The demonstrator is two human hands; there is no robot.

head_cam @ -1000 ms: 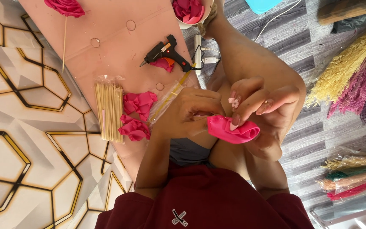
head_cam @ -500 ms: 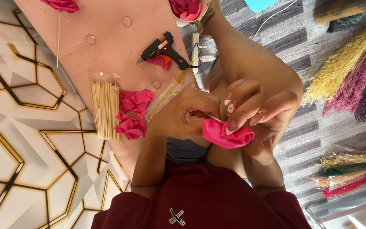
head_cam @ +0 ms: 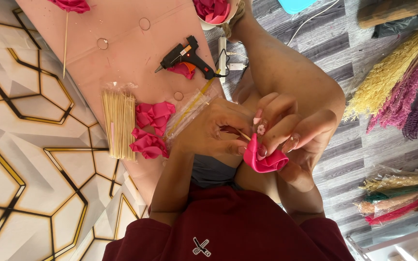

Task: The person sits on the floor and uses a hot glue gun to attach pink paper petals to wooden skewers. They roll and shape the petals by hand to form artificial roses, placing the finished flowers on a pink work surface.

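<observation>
At frame centre, a pink ribbon rose [head_cam: 265, 161] is pinched on a wooden skewer [head_cam: 244, 135] by the right hand [head_cam: 291, 130]; the skewer is clamped by the left hand [head_cam: 214, 133]. Farther up lies a glue gun [head_cam: 186, 57].

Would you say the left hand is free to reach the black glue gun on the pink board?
Probably not right now: the left hand grips the wooden stick of the pink ribbon flower; the glue gun lies unobstructed.

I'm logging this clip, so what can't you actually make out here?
Head view:
- Thin wooden stick: mostly hidden by left hand and right hand.
- Pink folded ribbon flower: upper part covered by fingers.
- White bowl of pink petals: cut by top edge.
- Dried grass bundles: cut by right edge.
</observation>
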